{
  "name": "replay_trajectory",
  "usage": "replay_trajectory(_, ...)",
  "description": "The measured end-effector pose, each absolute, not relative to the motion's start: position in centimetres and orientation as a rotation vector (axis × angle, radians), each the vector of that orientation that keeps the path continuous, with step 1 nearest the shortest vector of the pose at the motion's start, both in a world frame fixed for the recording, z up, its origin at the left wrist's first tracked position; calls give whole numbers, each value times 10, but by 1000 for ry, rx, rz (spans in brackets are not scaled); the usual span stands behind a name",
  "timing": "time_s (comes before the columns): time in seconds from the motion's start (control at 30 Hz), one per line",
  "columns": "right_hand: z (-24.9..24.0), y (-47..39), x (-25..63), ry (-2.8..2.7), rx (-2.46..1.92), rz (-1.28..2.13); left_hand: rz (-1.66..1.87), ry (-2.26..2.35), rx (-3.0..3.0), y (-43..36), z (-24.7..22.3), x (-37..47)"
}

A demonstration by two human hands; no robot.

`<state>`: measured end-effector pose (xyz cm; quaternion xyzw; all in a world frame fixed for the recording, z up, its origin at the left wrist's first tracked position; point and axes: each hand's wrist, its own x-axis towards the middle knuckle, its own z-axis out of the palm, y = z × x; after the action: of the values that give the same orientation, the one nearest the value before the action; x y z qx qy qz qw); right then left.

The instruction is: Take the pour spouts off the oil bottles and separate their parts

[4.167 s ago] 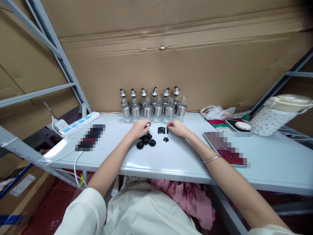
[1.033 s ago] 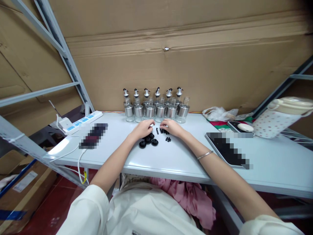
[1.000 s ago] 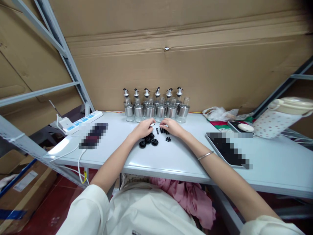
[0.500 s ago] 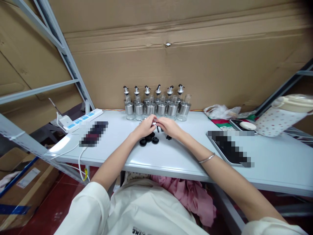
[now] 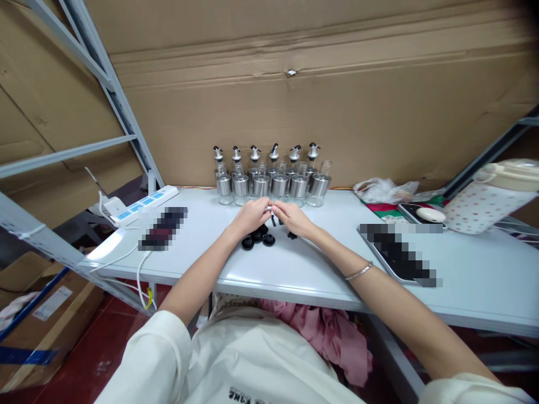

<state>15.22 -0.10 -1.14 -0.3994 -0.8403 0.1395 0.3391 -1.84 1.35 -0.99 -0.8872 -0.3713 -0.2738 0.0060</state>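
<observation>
Over the white table [image 5: 320,258], my left hand [image 5: 254,215] and my right hand [image 5: 291,217] meet fingertip to fingertip. Both are closed around a small light-coloured piece, mostly hidden by the fingers. Black round stoppers [image 5: 268,240] lie just below my left hand, and small black parts [image 5: 292,235] lie beside my right hand. Behind the hands stands a front row of open glass bottles with metal bands [image 5: 280,184]. A back row of bottles carries metal pourers with black tips [image 5: 313,150].
On the left are a white power strip [image 5: 147,205] with cables and a blurred dark object [image 5: 163,229]. A tablet-like device [image 5: 396,255], a plastic bag [image 5: 385,191] and a dotted jug [image 5: 484,202] are on the right. Cardboard [image 5: 252,101] stands behind the table.
My fingertips have drawn closer together, and the light piece between them shows less. The whole view has shifted slightly.
</observation>
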Motion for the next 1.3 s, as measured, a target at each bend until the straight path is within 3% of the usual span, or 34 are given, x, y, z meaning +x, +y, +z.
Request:
replay_trajectory(0.53,-10,-1,152,-2036,-1082,600,-726,-1184,-2641,8,-6,-15)
replay_trajectory(0.77,-5,6,174,-1835,-1110,773,-876,-1291,-2630,11,-1,-27)
replay_trajectory(1.3,4,6,198,-2203,-1375,895,-893,-1286,-2735,10,0,-26)
